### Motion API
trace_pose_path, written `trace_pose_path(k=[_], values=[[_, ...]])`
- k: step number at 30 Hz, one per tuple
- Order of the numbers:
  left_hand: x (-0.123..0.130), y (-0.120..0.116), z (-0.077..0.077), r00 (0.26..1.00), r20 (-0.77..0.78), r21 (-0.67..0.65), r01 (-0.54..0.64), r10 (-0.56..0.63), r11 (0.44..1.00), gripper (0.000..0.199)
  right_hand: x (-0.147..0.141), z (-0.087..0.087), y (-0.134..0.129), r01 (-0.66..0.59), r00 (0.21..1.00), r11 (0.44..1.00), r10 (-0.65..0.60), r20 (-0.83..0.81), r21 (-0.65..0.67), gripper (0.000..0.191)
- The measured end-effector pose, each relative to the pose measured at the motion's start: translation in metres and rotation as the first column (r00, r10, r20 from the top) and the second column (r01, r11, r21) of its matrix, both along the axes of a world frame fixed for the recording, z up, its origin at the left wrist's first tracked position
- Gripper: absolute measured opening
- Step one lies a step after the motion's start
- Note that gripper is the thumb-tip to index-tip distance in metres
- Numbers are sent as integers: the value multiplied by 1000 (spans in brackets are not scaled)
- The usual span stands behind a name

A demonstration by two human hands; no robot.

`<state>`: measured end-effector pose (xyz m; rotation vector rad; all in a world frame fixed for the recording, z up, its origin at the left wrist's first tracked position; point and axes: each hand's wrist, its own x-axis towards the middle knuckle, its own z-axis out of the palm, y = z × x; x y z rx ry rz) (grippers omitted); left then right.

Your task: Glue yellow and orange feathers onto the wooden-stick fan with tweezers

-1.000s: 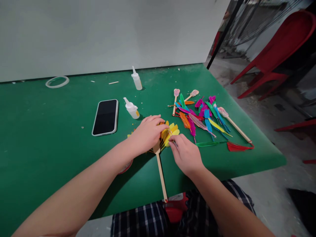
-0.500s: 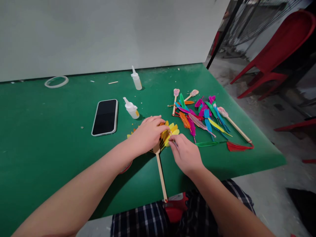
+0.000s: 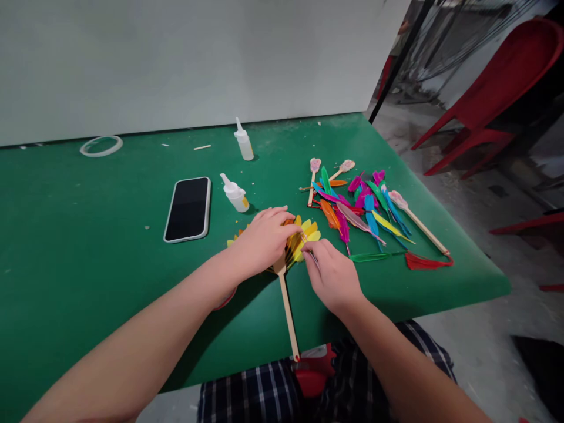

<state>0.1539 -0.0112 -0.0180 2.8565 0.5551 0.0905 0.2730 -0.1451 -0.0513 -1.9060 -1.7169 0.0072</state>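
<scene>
Currently | left hand [image 3: 267,241]: loosely spread on yellow feather fan [image 3: 298,244] | right hand [image 3: 335,276]: pinching slim tool [image 3: 313,256]

We can read no text, brand or number here. On the nearer white bottle [image 3: 235,195] we see a small yellow label [image 3: 245,201] — its print is too small for us to read. The farther white bottle [image 3: 244,145] has a yellowish mark too — its letters, if any, we cannot distinguish.
</scene>
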Motion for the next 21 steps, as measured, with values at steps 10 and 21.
trace_pose_path(k=[10, 21], values=[[1, 0, -1, 1000, 4, 15, -5, 5, 1000, 40, -1, 0, 0, 8, 1000, 1000, -8, 13, 5, 17], [2, 0, 1, 1000, 17, 10, -12, 12, 1000, 38, 0, 0, 0, 10, 1000, 1000, -10, -4, -15, 18]])
